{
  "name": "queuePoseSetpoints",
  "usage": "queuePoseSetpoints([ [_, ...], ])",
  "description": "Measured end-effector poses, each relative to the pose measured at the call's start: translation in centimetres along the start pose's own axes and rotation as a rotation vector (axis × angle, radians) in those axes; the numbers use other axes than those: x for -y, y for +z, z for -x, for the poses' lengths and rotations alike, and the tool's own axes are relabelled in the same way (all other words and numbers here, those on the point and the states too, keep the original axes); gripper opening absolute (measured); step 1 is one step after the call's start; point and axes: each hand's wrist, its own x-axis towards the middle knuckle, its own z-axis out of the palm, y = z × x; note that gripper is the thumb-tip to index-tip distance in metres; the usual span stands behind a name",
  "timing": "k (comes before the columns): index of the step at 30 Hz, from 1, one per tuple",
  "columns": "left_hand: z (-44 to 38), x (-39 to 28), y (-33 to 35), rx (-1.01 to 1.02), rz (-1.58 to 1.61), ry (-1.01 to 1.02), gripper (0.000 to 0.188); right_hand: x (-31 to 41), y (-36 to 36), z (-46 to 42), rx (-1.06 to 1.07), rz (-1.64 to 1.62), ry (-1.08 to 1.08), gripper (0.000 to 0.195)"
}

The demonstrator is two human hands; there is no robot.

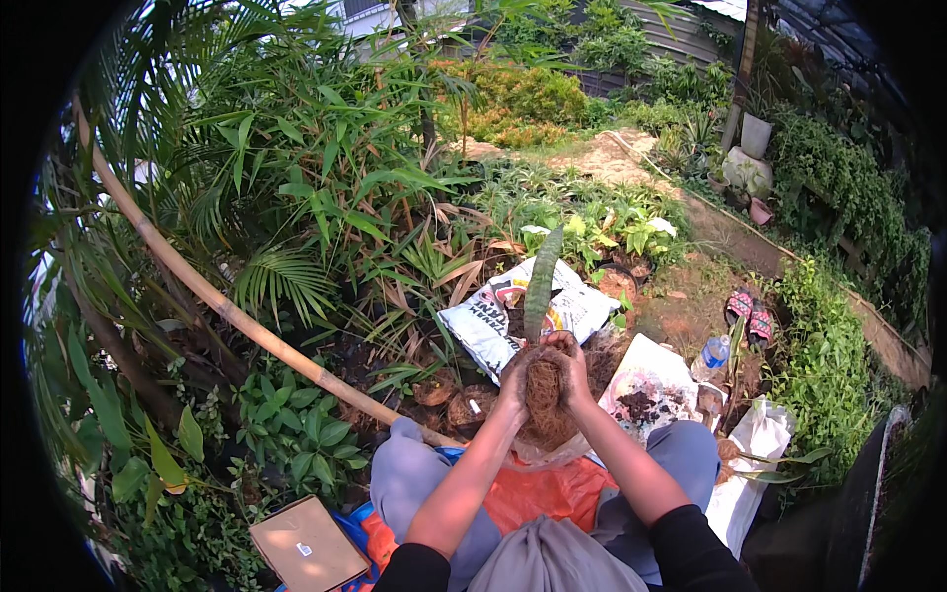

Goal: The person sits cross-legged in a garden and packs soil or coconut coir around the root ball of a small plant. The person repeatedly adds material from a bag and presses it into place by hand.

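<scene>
My left hand (pixel 517 379) and my right hand (pixel 575 372) are cupped around a clump of brown coconut fibre (pixel 546 392) from both sides. A single upright snake plant leaf (pixel 543 285), mottled green, rises from the top of the clump between my fingers. The leaf's base is hidden by the fibre and my hands. Below the clump, more fibre lies around a clear plastic bag (pixel 544 455) between my knees. An orange plastic sheet (pixel 551 492) spreads under it. Just beyond my hands lies a white printed plastic sack (pixel 479 325), partly behind the leaf.
At right, dark soil (pixel 642 407) lies on a white sack (pixel 655 362), beside a plastic bottle (pixel 713 353) and patterned footwear (pixel 749 318). A cardboard box (pixel 309 544) is at lower left. A bamboo pole (pixel 244 322) slants across the left. Another snake plant (pixel 777 459) lies right.
</scene>
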Motion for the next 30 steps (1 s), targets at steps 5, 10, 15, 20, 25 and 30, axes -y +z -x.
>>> queuePoseSetpoints([
  [5, -0.2, -0.1, -0.4, -0.004, 0.018, -0.001, 0.021, 0.6, 0.2, 0.3, 0.075, -0.061, -0.086, 0.018],
  [10, 0.1, -0.5, 0.0, 0.027, 0.061, -0.013, 0.022, 0.6, -0.8, -0.5, 0.158, 0.092, 0.127, 0.032],
  [15, -0.8, -2.4, -0.9, 0.208, 0.173, -0.081, 0.026, 2.8, -1.5, -1.6, 0.111, -0.010, 0.085, 0.036],
  [20, -1.9, -2.3, -1.7, 0.054, 0.147, -0.010, 0.026, 1.3, -0.1, -0.4, 0.212, 0.524, -0.211, 0.036],
  [25, -1.5, -2.4, -2.8, 0.122, 0.162, -0.003, 0.025, 0.8, 2.2, 2.7, 0.159, 1.072, -0.567, 0.032],
  [30, -2.9, -1.8, -4.9, 0.039, 0.198, -0.083, 0.029, 0.5, 1.4, 2.2, 0.226, 0.982, -0.320, 0.032],
])
